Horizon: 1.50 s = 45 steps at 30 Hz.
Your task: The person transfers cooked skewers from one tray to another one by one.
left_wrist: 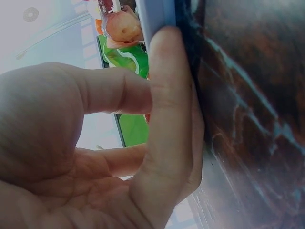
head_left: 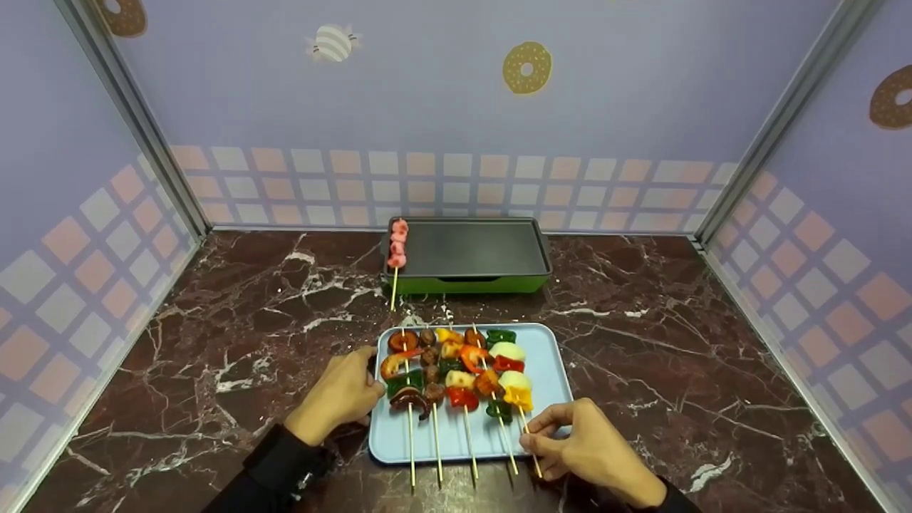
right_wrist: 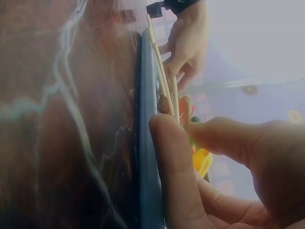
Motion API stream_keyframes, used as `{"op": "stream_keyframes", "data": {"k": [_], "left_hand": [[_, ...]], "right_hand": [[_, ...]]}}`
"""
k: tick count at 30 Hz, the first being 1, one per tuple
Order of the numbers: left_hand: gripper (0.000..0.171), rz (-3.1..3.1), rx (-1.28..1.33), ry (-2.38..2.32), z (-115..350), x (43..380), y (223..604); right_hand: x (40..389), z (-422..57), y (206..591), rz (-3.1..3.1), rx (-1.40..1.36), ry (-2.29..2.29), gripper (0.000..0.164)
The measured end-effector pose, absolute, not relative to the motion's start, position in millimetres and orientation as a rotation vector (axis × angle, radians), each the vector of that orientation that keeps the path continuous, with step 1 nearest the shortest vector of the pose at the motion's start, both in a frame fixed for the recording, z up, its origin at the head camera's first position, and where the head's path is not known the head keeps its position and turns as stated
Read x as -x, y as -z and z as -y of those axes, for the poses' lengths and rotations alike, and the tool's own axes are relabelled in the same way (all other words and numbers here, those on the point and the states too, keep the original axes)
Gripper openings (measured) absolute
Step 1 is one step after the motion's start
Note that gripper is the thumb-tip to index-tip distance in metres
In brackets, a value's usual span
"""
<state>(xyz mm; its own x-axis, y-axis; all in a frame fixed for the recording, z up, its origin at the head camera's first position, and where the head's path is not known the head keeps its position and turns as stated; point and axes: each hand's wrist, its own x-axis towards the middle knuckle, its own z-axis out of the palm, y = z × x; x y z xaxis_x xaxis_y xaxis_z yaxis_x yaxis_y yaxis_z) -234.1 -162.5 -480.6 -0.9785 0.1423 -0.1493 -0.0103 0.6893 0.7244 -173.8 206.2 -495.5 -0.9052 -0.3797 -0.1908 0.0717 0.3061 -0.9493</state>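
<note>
A light blue tray [head_left: 399,445] lies on the dark marbled surface with several skewers of vegetables and meat side by side on it, their sticks overhanging its near edge. My left hand [head_left: 342,392] grips the tray's left rim; in the left wrist view its fingers [left_wrist: 167,95] lie along the rim, with the thumb above. At the near right corner, my right hand [head_left: 588,445] pinches the stick of the rightmost skewer [head_left: 516,388], which carries onion and yellow pepper pieces. In the right wrist view, thumb and finger meet close to the sticks, and the exact contact is partly hidden.
Behind the tray stands a green grill [head_left: 474,285] with a flat dark plate. A skewer of pink pieces [head_left: 398,246] lies on the grill's left end, its stick sticking out toward me. Patterned panels [head_left: 456,164] enclose the back and both sides.
</note>
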Motion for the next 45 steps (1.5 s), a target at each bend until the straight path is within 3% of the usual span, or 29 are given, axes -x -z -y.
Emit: {"op": "stream_keyframes", "data": {"k": [45], "left_hand": [[0.072,-2.759,-0.14,-1.101,163,233,480]], "right_hand": [[204,-233,470,-2.445,0.243,1.649,0.038]]}}
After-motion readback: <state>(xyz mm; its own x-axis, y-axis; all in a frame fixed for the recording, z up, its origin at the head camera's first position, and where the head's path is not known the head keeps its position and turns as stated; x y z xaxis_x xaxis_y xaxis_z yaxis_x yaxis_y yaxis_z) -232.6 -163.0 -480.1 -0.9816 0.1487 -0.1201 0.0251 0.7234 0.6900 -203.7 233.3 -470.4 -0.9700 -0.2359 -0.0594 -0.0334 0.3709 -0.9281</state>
